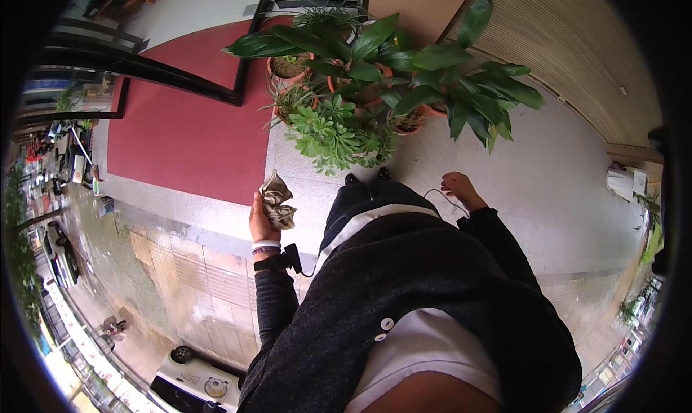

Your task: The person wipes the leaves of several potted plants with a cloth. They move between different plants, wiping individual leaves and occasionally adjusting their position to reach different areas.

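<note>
My left hand (261,218) is wrapped around a crumpled greyish-beige cloth (278,202), held out over the pavement edge. A white band, a beaded bracelet and a black strapped device (289,259) circle that wrist. Off to the other side, my right hand (459,189) hangs in a loose fist, and no object shows in it. A thin grey cable (435,191) loops beside its fingers from the dark cuff. Ahead of my shoes stands a group of potted plants, with broad-leaved greenery (440,61), a lower bushy plant (340,134) and several terracotta-coloured pots (408,122).
A red carpet (184,126) runs to a glass door in a black frame (157,67). At the right rises a ribbed brown wall (567,51). Wet paving (216,283) lies on my left, with a white car (200,380) and a rider (112,326) beyond.
</note>
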The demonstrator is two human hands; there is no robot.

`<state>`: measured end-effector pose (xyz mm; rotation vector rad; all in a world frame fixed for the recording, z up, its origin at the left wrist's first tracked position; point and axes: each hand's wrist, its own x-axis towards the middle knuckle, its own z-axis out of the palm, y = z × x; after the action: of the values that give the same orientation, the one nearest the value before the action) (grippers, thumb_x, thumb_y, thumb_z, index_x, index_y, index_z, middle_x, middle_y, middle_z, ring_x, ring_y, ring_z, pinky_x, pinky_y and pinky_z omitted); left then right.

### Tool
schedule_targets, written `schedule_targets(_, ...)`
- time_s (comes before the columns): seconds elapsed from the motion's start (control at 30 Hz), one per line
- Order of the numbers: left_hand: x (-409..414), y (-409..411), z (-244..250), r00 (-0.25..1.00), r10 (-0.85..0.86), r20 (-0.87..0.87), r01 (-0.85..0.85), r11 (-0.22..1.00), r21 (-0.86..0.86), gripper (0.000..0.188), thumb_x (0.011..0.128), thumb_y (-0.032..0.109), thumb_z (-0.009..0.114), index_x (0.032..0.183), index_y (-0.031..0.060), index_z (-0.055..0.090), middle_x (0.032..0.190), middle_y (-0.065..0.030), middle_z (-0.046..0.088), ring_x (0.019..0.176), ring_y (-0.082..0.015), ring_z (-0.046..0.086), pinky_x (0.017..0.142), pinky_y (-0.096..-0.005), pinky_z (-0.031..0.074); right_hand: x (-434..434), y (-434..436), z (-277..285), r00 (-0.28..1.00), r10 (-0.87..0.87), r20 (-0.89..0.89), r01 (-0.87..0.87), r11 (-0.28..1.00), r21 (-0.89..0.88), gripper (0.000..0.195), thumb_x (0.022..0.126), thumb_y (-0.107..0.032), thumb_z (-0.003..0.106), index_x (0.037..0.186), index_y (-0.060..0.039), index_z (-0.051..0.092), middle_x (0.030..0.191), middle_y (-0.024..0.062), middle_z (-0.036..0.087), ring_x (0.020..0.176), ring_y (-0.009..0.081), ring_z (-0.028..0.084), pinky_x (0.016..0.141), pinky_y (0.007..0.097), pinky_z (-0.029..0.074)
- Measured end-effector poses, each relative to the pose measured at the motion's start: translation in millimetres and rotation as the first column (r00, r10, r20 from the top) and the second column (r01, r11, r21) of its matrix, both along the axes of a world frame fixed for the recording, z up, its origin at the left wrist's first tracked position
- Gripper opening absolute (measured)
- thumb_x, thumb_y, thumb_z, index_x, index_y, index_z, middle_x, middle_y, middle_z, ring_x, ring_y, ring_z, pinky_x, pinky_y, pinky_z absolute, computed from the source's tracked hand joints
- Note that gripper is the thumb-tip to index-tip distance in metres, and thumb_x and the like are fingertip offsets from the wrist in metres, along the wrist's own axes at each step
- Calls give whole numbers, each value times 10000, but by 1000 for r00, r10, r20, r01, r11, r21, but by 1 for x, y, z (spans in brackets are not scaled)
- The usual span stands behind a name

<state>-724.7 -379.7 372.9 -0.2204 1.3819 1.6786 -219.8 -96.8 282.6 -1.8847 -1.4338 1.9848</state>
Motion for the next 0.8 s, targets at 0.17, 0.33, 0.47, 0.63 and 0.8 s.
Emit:
schedule_targets(0.17,36,-11,20,997,76,0,-76,995,-72,495,1030,400,531,1317,-3,546,1198,-141,651,976,-271,677,776,-417,600,33,15,-18,997,71,26,-70,997,-13,265,929,-276,591,1026,-42,667,921,50,687,812,159,682,669,315,540)
schedule_targets(0.33,71,-2,43,998,63,-8,-64,990,-124,504,1031,412,523,1315,-4,544,1179,-130,658,990,-278,673,792,-427,597,70,18,-23,983,181,29,-180,983,-46,251,930,-267,589,1013,-42,667,899,43,681,789,151,669,670,309,534)
schedule_targets(0.47,82,10,44,994,106,-3,-105,985,-139,496,1025,423,533,1291,5,563,1172,-124,663,971,-281,679,812,-454,592,79,28,-26,985,162,53,-158,984,-81,287,968,-294,592,1081,-37,653,954,64,693,851,169,686,720,319,551)
schedule_targets(0.63,94,53,70,998,54,44,-49,994,-99,505,1023,483,491,1281,55,570,1117,-122,680,882,-278,692,760,-456,593,89,30,-25,1000,3,-23,-4,999,-36,265,936,-267,584,1037,-36,666,916,57,689,810,159,675,688,318,543)
schedule_targets(0.8,92,70,59,997,23,74,-22,1000,-15,507,1014,485,513,1258,47,588,1100,-118,692,868,-280,697,757,-452,590,110,23,-35,1000,-29,-1,29,999,-32,292,945,-279,587,1081,-32,660,954,73,698,842,174,691,713,332,557)
